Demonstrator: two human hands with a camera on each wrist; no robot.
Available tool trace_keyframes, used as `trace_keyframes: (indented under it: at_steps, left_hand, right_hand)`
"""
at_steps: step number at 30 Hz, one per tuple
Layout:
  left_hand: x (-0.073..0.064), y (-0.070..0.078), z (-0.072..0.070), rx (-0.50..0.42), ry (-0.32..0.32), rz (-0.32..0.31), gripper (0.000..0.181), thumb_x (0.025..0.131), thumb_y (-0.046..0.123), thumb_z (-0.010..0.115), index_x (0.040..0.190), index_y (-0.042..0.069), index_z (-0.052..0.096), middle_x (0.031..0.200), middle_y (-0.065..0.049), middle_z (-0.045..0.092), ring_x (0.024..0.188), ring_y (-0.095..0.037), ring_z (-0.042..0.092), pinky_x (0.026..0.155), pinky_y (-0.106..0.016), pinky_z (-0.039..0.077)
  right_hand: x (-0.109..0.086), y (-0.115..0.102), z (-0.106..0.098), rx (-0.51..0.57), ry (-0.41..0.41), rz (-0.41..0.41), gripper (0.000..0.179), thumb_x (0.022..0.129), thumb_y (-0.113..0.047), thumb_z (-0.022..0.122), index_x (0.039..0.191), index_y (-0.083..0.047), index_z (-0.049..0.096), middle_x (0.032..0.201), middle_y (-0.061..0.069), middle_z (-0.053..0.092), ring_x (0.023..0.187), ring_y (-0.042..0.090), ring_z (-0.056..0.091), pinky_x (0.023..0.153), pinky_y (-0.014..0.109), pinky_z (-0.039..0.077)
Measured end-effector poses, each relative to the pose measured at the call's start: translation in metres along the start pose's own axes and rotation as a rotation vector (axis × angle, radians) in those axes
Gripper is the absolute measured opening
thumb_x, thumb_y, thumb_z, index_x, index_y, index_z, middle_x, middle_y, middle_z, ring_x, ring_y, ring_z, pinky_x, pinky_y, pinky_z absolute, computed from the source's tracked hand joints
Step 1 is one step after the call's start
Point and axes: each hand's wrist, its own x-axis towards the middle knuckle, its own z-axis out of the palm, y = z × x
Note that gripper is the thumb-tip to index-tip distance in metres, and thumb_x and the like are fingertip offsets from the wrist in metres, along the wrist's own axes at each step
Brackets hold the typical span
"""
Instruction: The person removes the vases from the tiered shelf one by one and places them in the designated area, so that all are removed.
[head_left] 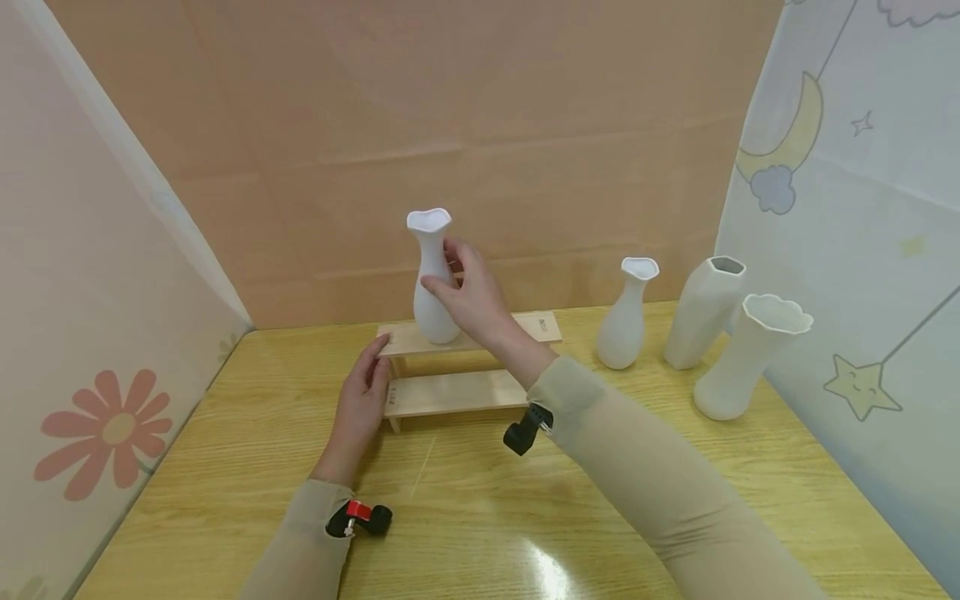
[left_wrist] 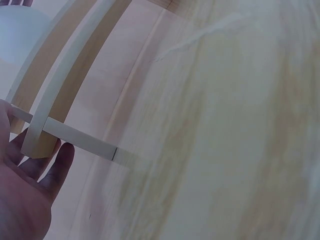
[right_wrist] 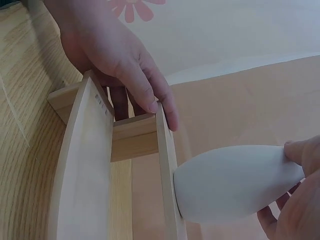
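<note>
A white vase [head_left: 431,292] with a wavy rim stands upright on the upper board of a two-tier wooden shelf [head_left: 450,395]. My right hand [head_left: 476,296] grips its neck and upper body between thumb and fingers. In the right wrist view the base of the vase [right_wrist: 225,185] meets the board. My left hand [head_left: 363,402] holds the shelf's left end, fingers around the upper board's edge. From below, the left wrist view shows that hand [left_wrist: 30,190] at the end of the boards [left_wrist: 75,75].
To the right on the wooden table [head_left: 247,467] stand a narrow-necked white vase [head_left: 622,329], a faceted white vase [head_left: 697,317] and a wavy-rimmed white vase [head_left: 738,367]. An orange-brown cloth [head_left: 480,125] hangs behind, with patterned cloths at both sides.
</note>
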Motion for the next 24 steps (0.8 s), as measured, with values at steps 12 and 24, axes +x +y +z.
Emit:
trace_keyframes:
  at_steps: [12, 24]
  left_hand:
    - [-0.003, -0.002, 0.002, -0.012, -0.001, 0.003, 0.049, 0.121, 0.038, 0.046, 0.169, 0.028, 0.047, 0.161, -0.009, 0.054, 0.139, -0.027, 0.054, 0.117, -0.053, 0.044]
    - [-0.002, -0.001, 0.003, -0.019, -0.003, -0.001, 0.048, 0.121, 0.036, 0.046, 0.169, 0.031, 0.045, 0.170, -0.007, 0.046, 0.151, -0.025, 0.047, 0.122, -0.053, 0.041]
  right_hand:
    - [-0.020, 0.001, -0.009, 0.008, 0.022, -0.015, 0.056, 0.104, -0.014, 0.079, 0.154, -0.007, 0.057, 0.137, 0.010, 0.064, 0.127, 0.028, 0.062, 0.110, 0.051, 0.051]
    - [-0.045, -0.007, -0.045, 0.000, 0.019, 0.022, 0.058, 0.102, -0.022, 0.083, 0.154, -0.017, 0.058, 0.133, 0.004, 0.065, 0.124, 0.028, 0.067, 0.109, 0.054, 0.052]
